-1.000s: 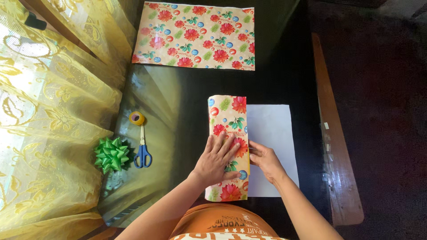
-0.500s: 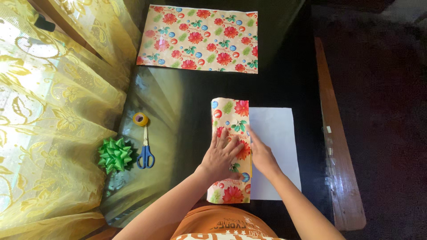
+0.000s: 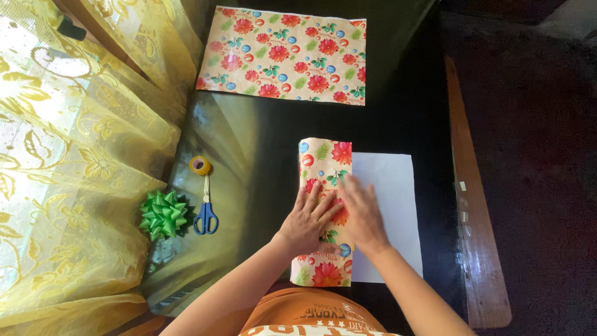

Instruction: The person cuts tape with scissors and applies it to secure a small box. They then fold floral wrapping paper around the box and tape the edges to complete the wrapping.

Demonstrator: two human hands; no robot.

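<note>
A flap of floral wrapping paper [image 3: 324,163] lies folded over a flat object on the dark glossy table [image 3: 267,143]. The paper's white underside [image 3: 392,186] spreads out to the right. My left hand [image 3: 308,218] presses flat on the folded flap, fingers spread. My right hand [image 3: 360,214] rests palm down along the flap's right edge, partly on the white side. Neither hand grips anything.
A second floral sheet [image 3: 286,53] lies at the far side of the table. A roll of tape [image 3: 199,165], blue-handled scissors [image 3: 206,211] and a green gift bow [image 3: 163,214] sit to the left. A yellow lace curtain [image 3: 68,155] hangs at left; a wooden edge [image 3: 472,205] runs along the right.
My right hand has moved from pinching the flap's right edge up onto the paper and now lies flat. My left hand has stayed pressed on the flap.
</note>
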